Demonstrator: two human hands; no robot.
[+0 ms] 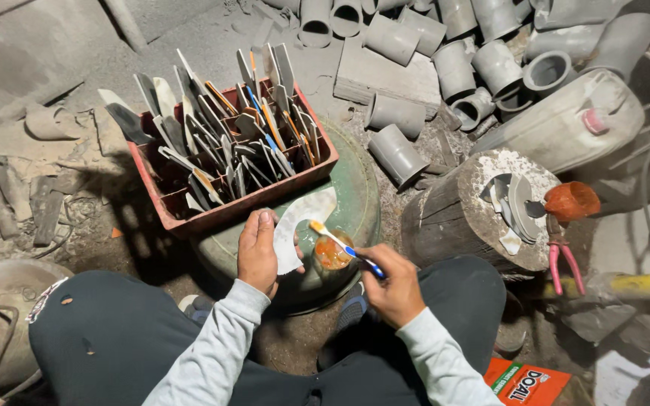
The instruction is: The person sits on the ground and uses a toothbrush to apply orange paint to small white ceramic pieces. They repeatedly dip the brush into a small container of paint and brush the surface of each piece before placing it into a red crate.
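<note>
My left hand [257, 252] grips a curved, pale crescent-shaped plastic piece [304, 218] by its lower end. My right hand [395, 284] holds a toothbrush [344, 248] with a blue handle, its bristle end touching the curved piece just above a small cup of orange glue [332, 253]. The cup stands on a round green drum top [355, 195]. Just behind sits a red crate [265, 197] crammed with several similar curved pieces standing on end.
A wooden stump [460, 218] at right carries cut pieces, an orange lump [572, 201] and pink-handled pliers [562, 259]. Grey pipe sections [453, 68] are piled at the back beside a large dusty jug [558, 124]. An orange box [524, 383] lies by my right knee.
</note>
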